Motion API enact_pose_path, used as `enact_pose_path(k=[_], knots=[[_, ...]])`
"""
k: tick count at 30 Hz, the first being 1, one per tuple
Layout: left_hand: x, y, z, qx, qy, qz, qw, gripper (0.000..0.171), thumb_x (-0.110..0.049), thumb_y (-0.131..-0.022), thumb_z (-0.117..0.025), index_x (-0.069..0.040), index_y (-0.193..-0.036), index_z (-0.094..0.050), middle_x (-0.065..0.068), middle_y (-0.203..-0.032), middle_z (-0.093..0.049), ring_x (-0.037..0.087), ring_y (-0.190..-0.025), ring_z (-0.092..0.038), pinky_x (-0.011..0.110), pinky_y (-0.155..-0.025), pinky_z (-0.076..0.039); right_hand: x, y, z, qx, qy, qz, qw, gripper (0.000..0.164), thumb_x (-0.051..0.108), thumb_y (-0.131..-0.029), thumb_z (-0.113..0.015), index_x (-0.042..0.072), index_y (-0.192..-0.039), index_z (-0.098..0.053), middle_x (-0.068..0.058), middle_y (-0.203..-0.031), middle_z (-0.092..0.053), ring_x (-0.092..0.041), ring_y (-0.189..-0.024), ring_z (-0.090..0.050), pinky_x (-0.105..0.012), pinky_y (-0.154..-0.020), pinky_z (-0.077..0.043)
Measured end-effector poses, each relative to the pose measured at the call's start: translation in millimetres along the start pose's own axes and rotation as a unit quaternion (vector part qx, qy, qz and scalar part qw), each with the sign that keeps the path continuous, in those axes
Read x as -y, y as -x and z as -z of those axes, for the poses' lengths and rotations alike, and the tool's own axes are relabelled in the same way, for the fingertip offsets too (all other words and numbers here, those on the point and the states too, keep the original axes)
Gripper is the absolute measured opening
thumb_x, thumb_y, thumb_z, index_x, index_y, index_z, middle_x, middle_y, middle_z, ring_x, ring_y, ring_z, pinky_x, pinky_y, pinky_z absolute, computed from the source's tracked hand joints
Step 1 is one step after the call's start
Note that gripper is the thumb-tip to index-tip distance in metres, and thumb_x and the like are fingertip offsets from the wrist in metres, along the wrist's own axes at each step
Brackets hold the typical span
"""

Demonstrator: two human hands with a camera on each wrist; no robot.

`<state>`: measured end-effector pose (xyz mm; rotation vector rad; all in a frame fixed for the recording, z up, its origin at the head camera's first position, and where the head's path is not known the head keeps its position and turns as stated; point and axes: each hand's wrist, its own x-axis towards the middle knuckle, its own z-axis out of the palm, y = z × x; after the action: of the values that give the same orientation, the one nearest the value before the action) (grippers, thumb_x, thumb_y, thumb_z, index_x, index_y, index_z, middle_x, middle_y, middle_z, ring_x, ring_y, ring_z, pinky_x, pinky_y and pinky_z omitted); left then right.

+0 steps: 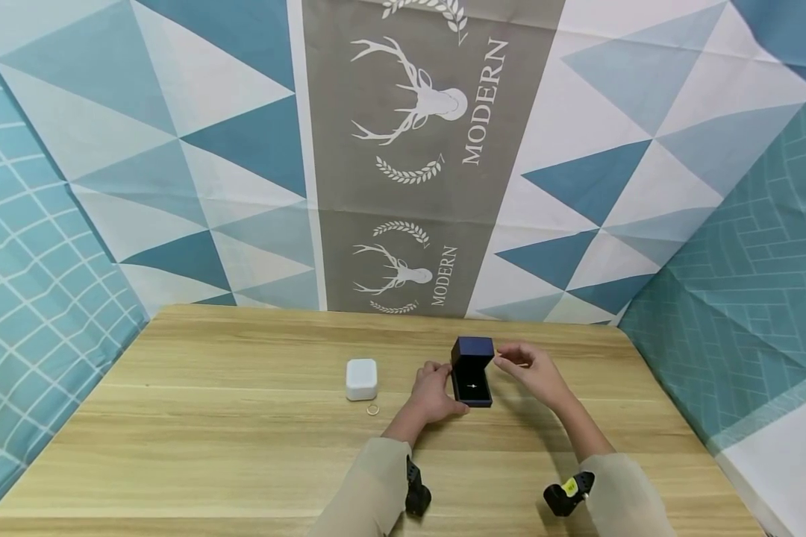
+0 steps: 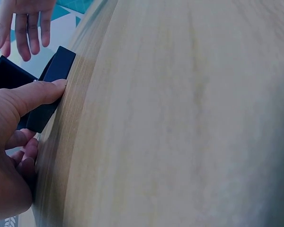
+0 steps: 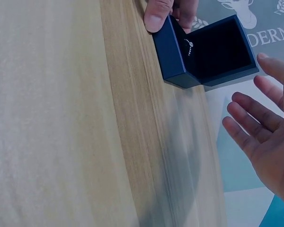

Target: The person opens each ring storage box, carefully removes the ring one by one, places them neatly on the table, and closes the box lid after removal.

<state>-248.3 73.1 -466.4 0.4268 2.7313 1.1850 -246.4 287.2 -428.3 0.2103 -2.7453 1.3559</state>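
A dark blue ring box (image 1: 475,346) stands on the table with its hinged lid raised. Inside, a ring (image 3: 189,46) set with small clear stones sits in the black lining. My left hand (image 1: 433,395) grips the box's base from the left, thumb at the front and fingers toward the back, as the left wrist view also shows. To the right of the box is my right hand (image 1: 536,373), its fingers relaxed and holding nothing. In the right wrist view, its thumb tip lies close to the edge of the raised lid (image 3: 227,52).
Left of my left hand, a small white rounded case (image 1: 361,379) stands on the wooden table (image 1: 208,432). A thin gold-coloured ring (image 1: 372,409) lies just in front of it. Patterned cloth (image 1: 403,186) hangs behind the table's far edge.
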Motion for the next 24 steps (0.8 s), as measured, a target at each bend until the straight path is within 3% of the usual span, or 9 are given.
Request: enact_pose_path(k=[12, 17, 24], knots=[[-0.6, 0.1, 1.2, 0.001, 0.002, 0.004, 1.0000, 0.083, -0.028, -0.066, -0.083, 0.002, -0.135, -0.046, 0.014, -0.130, -0.044, 0.028, -0.117, -0.040, 0.040, -0.101, -0.039, 4.8, 7.9, -2.3, 0.012, -0.003, 0.000, 1.000, 0.037, 0.032, -0.089, -0.064, 0.003, -0.112, -0.063, -0.012, -0.111, -0.065, -0.023, -0.099, -0.061, -0.031, -0.083, -0.051], [-0.4, 0.1, 2.0, 0.003, 0.010, 0.002, 0.9999, 0.084, -0.027, -0.067, -0.083, 0.002, -0.135, -0.045, 0.015, -0.130, -0.043, 0.028, -0.118, -0.039, 0.041, -0.102, -0.039, 23.0, 17.1, -2.3, 0.016, -0.005, -0.001, 1.000, 0.031, 0.021, -0.089, -0.064, -0.001, -0.112, -0.063, -0.016, -0.110, -0.065, -0.027, -0.098, -0.061, -0.031, -0.082, -0.051], [1.5, 0.0, 0.1, 0.005, 0.014, 0.003, 0.9999, 0.084, -0.028, -0.067, -0.083, 0.002, -0.136, -0.045, 0.014, -0.131, -0.043, 0.028, -0.119, -0.039, 0.042, -0.102, -0.039, 3.1, 13.3, -8.3, 0.021, -0.006, 0.028, 0.999, 0.030, 0.025, -0.087, -0.066, 0.002, -0.108, -0.066, -0.011, -0.107, -0.066, -0.019, -0.092, -0.062, -0.022, -0.077, -0.050]])
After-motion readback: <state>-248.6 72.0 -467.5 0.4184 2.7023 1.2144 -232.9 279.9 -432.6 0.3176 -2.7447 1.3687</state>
